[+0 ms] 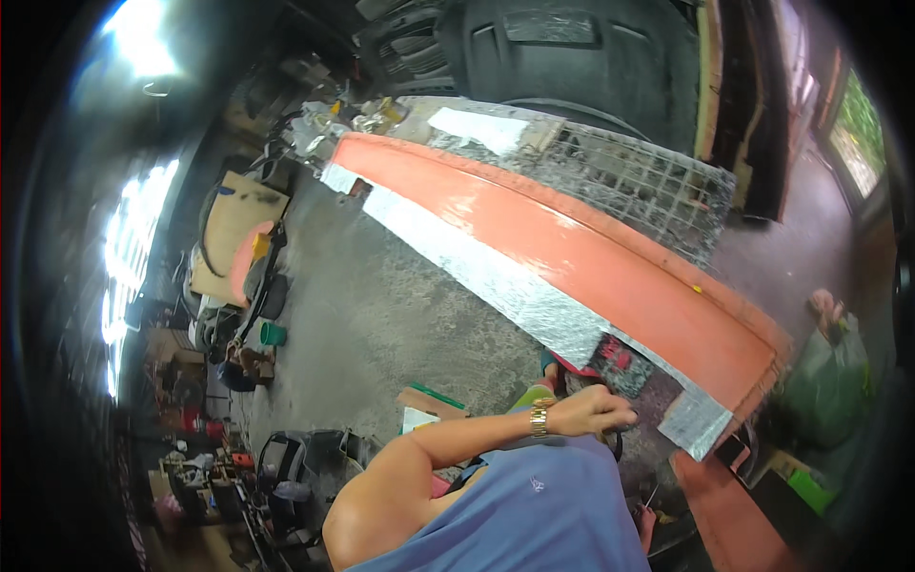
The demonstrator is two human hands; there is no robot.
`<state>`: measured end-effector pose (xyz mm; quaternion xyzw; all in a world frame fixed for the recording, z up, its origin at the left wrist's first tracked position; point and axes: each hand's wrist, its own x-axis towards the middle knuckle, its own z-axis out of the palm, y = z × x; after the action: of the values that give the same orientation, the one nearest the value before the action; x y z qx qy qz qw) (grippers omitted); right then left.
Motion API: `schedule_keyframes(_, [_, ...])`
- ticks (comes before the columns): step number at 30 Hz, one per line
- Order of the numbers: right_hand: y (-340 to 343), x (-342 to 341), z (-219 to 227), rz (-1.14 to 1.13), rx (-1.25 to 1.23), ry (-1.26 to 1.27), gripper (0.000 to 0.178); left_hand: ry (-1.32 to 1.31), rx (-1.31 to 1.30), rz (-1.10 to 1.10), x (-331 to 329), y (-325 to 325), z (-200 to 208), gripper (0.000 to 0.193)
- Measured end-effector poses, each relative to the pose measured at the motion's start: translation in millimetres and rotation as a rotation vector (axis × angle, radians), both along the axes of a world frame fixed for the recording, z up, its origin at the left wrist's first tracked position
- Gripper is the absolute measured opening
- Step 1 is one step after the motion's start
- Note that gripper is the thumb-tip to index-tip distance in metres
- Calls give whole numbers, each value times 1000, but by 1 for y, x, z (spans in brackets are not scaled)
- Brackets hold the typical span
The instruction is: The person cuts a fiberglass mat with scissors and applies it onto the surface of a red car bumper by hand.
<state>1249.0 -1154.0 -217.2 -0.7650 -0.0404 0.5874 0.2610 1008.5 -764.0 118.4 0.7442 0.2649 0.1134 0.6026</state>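
A long, glossy orange panel (496,224) lies in front of me, running from the far left to the near right. Silvery-white fibre sheeting (477,267) runs along its near side, with a separate piece (699,419) at the near right end. My left hand (596,412), a gold watch on its wrist, is held across my blue shirt with fingers curled; what they hold, if anything, is hidden. Low at the right, beside the shirt, part of my right hand (646,527) shows. A thin, pointed metal thing (653,494) sticks up from it, its kind unclear.
Behind the panel lies a dusty wire grid (629,172), with a large black moulded part (572,57) farther back. A tied plastic bag (827,381) stands at the right, near another orange piece (729,515). A green bucket (273,333) and clutter line the left side.
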Motion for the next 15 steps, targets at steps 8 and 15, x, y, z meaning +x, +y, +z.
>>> schedule_keyframes(8, [82,-28,0,270,-9,-27,23,27,-210,500,-127,6,-28,31])
schedule_keyframes(15, [95,-131,-46,510,75,-139,26,-41,-129,658,-283,14,-34,19])
